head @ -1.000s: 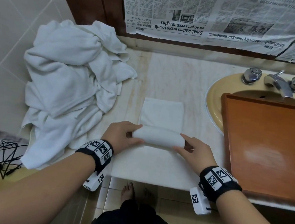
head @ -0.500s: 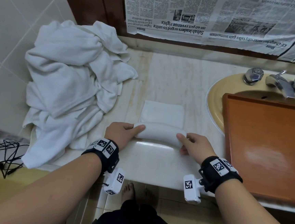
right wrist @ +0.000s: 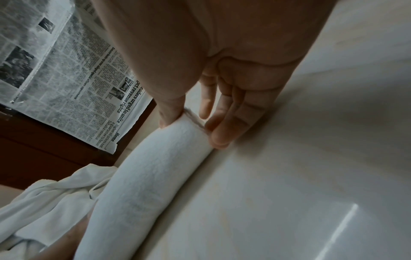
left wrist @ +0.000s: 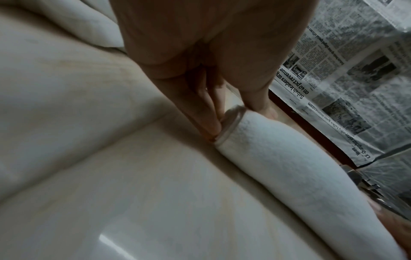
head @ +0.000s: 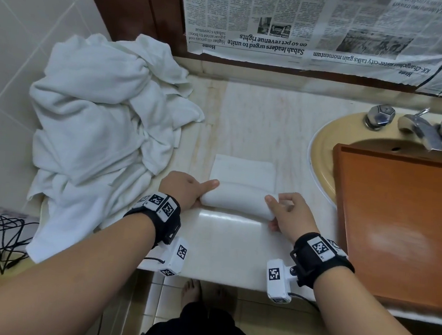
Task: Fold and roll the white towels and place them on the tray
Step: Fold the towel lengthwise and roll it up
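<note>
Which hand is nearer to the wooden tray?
Right. The right hand grips the towel roll's end beside the wooden tray; the left hand grips the far end, by the towel pile.

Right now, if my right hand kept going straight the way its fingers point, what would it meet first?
The right hand already touches the rolled towel. Past its end, probably the flat unrolled part, then bare counter toward the newspaper; depth is unclear.

right hand (right wrist: 222, 84) | fingers (right wrist: 224, 130) grip towel roll (right wrist: 155, 167) end | on counter (right wrist: 289, 176)
</note>
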The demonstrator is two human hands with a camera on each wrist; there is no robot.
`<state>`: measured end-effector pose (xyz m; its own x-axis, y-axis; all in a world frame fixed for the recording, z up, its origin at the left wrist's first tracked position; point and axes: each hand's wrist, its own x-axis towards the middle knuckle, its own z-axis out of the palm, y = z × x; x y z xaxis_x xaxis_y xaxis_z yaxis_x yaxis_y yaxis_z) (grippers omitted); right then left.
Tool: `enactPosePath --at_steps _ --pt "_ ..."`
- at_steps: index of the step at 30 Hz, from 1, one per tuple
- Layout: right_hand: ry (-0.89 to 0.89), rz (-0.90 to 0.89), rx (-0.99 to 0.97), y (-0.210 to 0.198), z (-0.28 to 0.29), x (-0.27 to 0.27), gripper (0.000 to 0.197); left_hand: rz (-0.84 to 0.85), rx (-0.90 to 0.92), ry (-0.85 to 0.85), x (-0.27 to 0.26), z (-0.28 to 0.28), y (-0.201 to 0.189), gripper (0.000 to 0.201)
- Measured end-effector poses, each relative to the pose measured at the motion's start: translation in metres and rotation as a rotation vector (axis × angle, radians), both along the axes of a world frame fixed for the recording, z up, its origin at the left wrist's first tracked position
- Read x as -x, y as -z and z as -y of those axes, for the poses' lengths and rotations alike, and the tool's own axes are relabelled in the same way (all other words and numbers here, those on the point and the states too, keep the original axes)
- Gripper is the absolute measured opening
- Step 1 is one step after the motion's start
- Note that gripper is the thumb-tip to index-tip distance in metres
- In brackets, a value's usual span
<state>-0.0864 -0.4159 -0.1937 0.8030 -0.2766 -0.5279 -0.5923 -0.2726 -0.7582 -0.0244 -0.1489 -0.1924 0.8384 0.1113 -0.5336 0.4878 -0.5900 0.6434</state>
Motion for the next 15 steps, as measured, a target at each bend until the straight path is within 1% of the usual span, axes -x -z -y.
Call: enactPosePath --at_steps 2,3,5,7,8,10,13,15 --pt "-0.022 0.079 0.023 -0.001 -0.001 0.003 0.024 0.086 0.126 -0.103 0.005 0.001 0.005 0.045" --pt "-0.03 0.114 0.038 -0.002 -0.002 0.004 0.017 0.14 0.155 -0.117 0.008 0.002 0.006 0.04" --pt "-0.038 0.162 0.073 -0.004 -0.005 0.006 0.009 0.21 0.106 -0.055 0.014 0.005 0.004 0.028" --pt "-0.035 0.187 0.097 -0.003 -0.005 0.01 0.009 0.261 -0.002 0.044 0.02 0.007 -0.003 0.02" --pt "-0.031 0.198 0.099 -0.002 -0.005 0.011 0.011 0.282 -0.041 0.087 0.023 0.007 -0.006 0.021" --pt "-0.013 0.211 0.091 -0.002 -0.005 0.014 0.017 0.298 -0.09 0.183 0.029 0.006 -0.011 0.029" --pt "-0.015 0.204 0.081 -0.002 -0.004 0.02 0.028 0.288 -0.157 0.337 0.041 0.001 -0.011 0.058" --pt "-0.065 0.191 0.1 0.001 -0.003 0.026 0.038 0.33 -0.203 0.423 0.051 -0.002 -0.007 0.07"
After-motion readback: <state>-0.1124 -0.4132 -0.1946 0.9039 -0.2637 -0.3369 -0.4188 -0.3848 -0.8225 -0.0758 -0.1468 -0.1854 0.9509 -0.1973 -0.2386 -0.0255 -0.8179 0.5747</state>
